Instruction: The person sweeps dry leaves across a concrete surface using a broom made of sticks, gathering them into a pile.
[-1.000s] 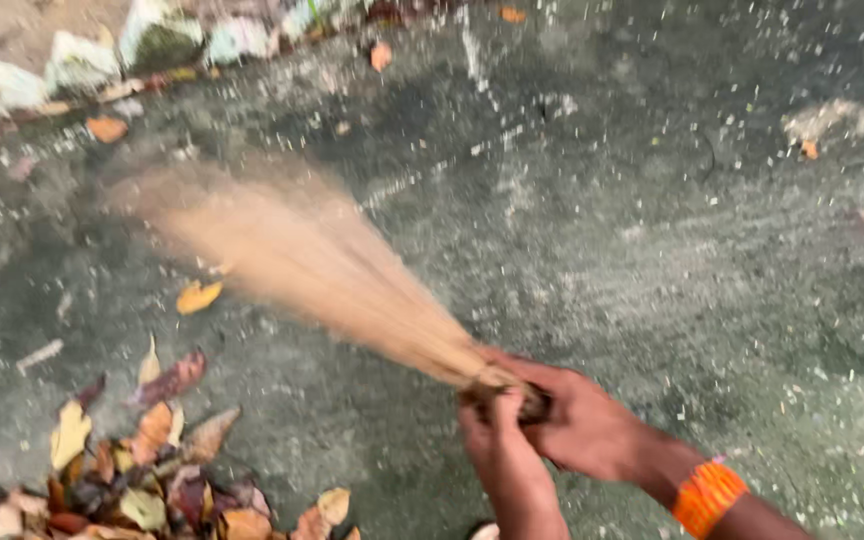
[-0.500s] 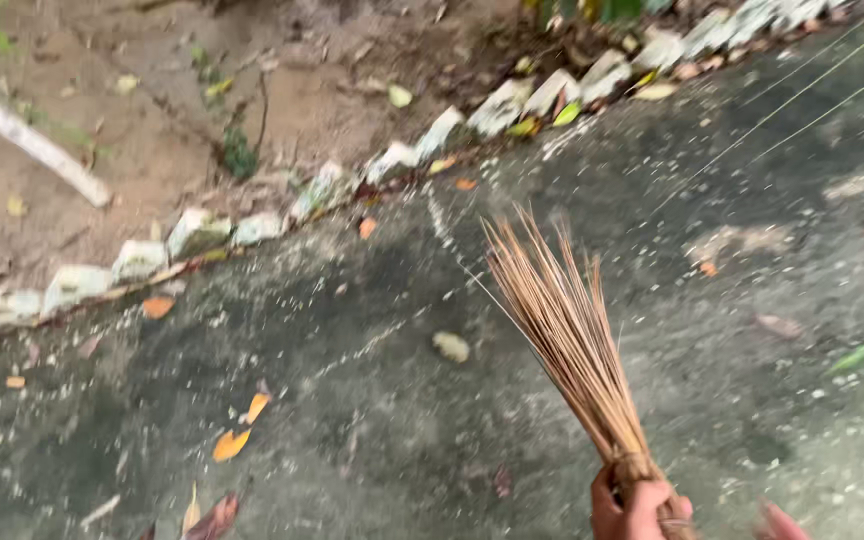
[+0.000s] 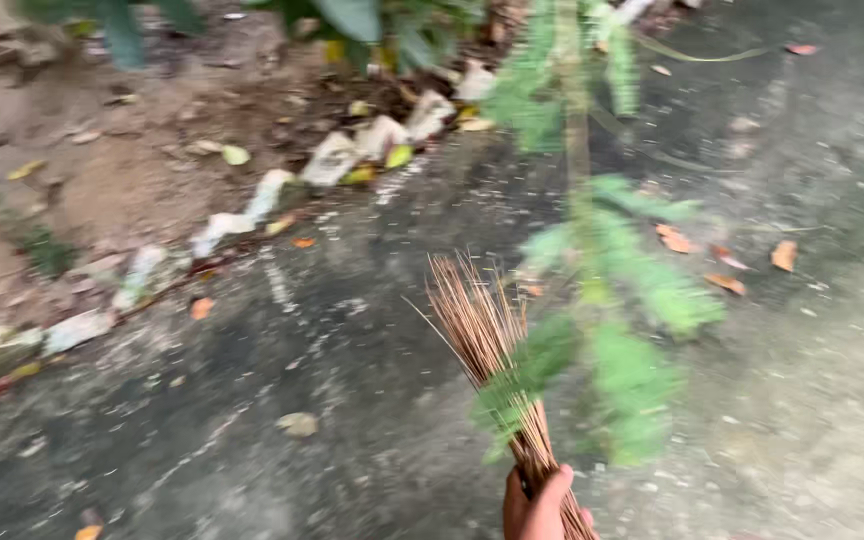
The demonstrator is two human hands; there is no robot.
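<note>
A stick broom (image 3: 479, 325) of thin brown bristles points up and away from me over the grey concrete ground (image 3: 302, 340). My left hand (image 3: 537, 506) is closed around its bound lower end at the bottom edge of the view. My right hand is out of sight. A feathery green branch (image 3: 617, 330) hangs blurred in front of the broom's right side and partly covers it.
A row of pale stones (image 3: 342, 155) edges the concrete, with bare soil (image 3: 102, 190) and green plants (image 3: 372, 25) beyond it. Dry orange leaves (image 3: 677, 240) lie to the right, and one pale leaf (image 3: 299, 424) lies left of the broom.
The view has swung away from the leaf pile toward the stone border. The broom went from sweeping low on the left to pointing upward, and my right hand has left the view.
</note>
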